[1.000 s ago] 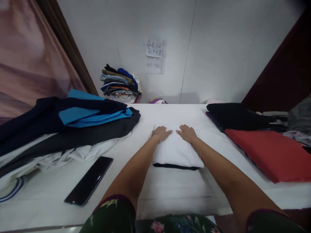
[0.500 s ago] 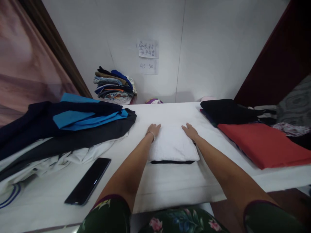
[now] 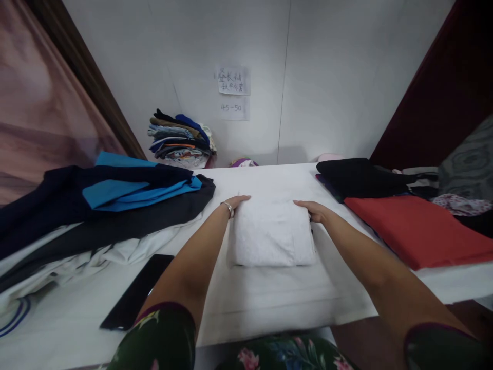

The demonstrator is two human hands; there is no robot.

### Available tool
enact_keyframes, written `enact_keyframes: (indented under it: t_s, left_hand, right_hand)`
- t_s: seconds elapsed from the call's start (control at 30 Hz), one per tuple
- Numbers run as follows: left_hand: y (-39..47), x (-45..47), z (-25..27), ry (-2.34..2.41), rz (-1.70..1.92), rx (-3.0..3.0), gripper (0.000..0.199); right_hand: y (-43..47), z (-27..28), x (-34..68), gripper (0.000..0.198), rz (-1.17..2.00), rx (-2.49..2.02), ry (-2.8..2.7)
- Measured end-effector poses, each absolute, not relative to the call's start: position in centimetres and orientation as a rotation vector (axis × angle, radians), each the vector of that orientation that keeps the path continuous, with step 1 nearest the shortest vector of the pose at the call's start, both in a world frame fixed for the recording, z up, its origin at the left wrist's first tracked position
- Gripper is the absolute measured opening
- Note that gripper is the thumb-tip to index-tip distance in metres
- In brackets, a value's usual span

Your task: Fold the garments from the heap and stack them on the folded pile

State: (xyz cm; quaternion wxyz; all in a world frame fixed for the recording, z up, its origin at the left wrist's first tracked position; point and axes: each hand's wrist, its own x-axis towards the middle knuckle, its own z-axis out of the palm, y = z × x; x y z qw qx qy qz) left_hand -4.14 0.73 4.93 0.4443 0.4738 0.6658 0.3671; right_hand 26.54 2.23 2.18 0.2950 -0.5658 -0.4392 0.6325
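Observation:
A white garment [image 3: 273, 234], folded into a compact rectangle, is in front of me on the white table. My left hand [image 3: 238, 202], with a bracelet at the wrist, grips its far left edge, thumb on top and the other fingers tucked out of sight. At the far right edge my right hand [image 3: 314, 209] holds it the same way, thumb over the top and fingers curled down the side. The near edge of the bundle looks slightly raised and rounded.
Left lie loose dark and blue clothes [image 3: 115, 187] and a black phone [image 3: 134, 293], partly behind my left forearm. A red folded garment [image 3: 416, 228] and a black one [image 3: 358, 174] lie right. A clothes stack [image 3: 181, 139] stands by the wall under paper notes [image 3: 234, 80].
My hands have gone from lying flat on the white garment to gripping its sides. The dark strip under its near edge no longer shows.

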Motion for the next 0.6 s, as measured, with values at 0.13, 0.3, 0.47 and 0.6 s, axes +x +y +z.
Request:
enact_keyframes:
  t_s: [0.13, 0.3, 0.47, 0.6]
  left_hand:
    - [0.7, -4.4, 7.4, 1.442, 0.968, 1.115, 0.026]
    - [0.4, -4.7, 13.6, 1.211, 1.322, 1.236, 0.048]
    - [-3.7, -5.4, 17.0, 1.216, 1.548, 1.728, 0.057]
    - [-10.2, -5.6, 11.9, 1.421, 1.286, 2.093, 0.040]
  right_hand:
    - [2.0, 4.8, 26.8, 0.022, 1.745, -1.415, -1.111]
    - [2.2, 11.5, 27.5, 0.042, 1.466, -0.973, -1.329]
    - [-0.4, 15.2, 29.1, 0.058, 0.772, -0.849, -1.635]
    - [-6.2, 9.4, 30.6, 0.047, 0.530, -1.022, -1.771]
